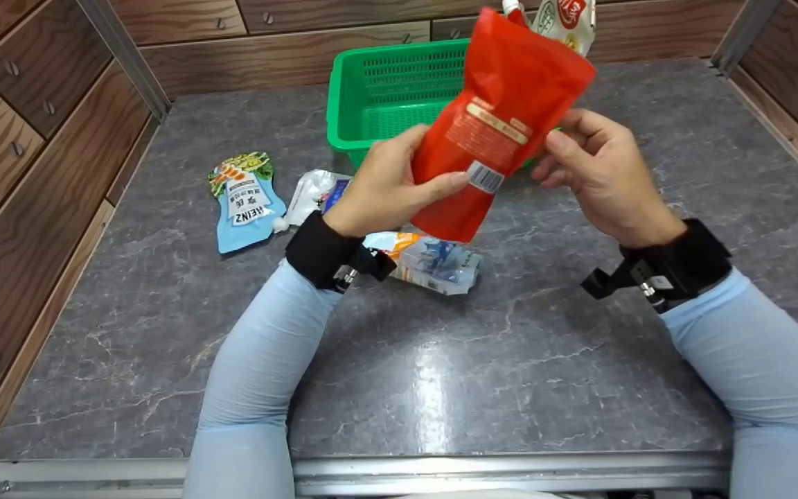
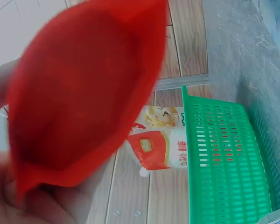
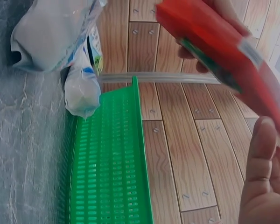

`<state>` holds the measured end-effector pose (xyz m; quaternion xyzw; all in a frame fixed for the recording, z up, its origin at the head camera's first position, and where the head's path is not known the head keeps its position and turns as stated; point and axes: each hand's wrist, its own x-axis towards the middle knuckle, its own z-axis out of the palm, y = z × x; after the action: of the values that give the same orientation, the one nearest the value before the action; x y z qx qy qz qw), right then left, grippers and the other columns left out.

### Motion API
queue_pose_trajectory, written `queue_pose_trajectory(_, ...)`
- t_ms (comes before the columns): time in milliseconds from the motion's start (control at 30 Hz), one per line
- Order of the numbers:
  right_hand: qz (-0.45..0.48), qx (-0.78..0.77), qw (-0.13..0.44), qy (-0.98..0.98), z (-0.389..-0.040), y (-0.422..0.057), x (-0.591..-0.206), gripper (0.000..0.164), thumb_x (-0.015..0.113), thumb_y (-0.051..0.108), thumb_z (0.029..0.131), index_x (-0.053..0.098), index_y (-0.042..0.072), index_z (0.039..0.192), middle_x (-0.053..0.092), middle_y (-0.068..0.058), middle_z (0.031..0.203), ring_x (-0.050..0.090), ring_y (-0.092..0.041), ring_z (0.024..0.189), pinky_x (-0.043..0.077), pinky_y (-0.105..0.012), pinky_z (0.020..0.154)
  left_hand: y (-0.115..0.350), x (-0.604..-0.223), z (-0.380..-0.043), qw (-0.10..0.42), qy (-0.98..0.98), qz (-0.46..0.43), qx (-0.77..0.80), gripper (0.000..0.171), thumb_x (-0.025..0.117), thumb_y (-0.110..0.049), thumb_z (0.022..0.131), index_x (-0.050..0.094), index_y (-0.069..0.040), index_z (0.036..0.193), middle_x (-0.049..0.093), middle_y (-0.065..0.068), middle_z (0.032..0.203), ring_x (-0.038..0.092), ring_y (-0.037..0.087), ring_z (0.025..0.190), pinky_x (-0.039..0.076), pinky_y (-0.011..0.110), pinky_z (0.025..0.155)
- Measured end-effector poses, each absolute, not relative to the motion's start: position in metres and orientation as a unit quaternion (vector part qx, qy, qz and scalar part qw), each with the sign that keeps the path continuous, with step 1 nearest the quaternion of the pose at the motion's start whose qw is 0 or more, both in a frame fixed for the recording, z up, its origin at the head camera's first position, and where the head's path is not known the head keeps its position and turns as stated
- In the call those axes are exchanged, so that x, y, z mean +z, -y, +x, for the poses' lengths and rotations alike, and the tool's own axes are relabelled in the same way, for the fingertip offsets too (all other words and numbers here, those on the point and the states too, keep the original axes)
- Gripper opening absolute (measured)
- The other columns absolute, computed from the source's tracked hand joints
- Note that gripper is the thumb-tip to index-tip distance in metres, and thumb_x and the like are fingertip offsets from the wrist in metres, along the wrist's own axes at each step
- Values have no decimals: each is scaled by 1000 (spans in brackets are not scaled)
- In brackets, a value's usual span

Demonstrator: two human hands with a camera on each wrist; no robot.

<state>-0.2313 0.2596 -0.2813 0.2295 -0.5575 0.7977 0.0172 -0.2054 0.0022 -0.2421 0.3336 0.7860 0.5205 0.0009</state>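
A red pouch (image 1: 454, 152), its back label and barcode facing up, is held tilted above the table. My left hand (image 1: 385, 184) grips its lower left side, thumb lying across the front near the barcode. In the left wrist view the red pouch (image 2: 84, 88) shows its bottom end close to the camera. Close to the pouch's right edge is my right hand (image 1: 603, 173), fingers loosely bent; whether the thumb touches the edge I cannot tell. Under the left hand lies a clear and orange pouch (image 1: 433, 263). To its left are a white pouch (image 1: 312, 194) and a light-blue Heinz pouch (image 1: 246, 201).
Behind the hands stands a green plastic basket (image 1: 343, 104), partly hidden by the red pouch. White-and-red packages (image 1: 569, 21) stand upright behind it, near the back wall. Wood-patterned panels (image 1: 46, 104) enclose the grey table (image 1: 510, 381).
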Motion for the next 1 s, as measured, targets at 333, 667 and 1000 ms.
queue_pose_trajectory(333, 230, 748, -22, 623, -216, -248, -281, 27, 55, 4, 90, 48, -7, 114, 60, -22, 101, 61, -26, 82, 54, -31, 67, -6, -243, -203, -28, -771, 332, 543, 53, 66, -16, 84, 36, 2, 123, 58, 10, 111, 58, 14, 96, 50, 27, 80)
queue_pose_trajectory(667, 238, 737, -32, 631, -208, -235, -282, 37, 56, 3, 89, 47, -2, 124, 58, -21, 114, 59, -28, 96, 54, -35, 75, -20, -249, -197, -2, -755, 367, 544, 52, 63, -15, 86, 31, 2, 123, 56, 10, 112, 58, 13, 95, 50, 26, 81)
queue_pose_trajectory(1000, 236, 726, -38, 644, -207, -236, -283, 32, 56, 3, 89, 51, -4, 120, 61, -21, 107, 61, -28, 92, 54, -37, 76, -22, -249, -196, 23, -753, 365, 547, 53, 64, -15, 85, 34, 1, 124, 57, 9, 111, 59, 13, 93, 52, 26, 79)
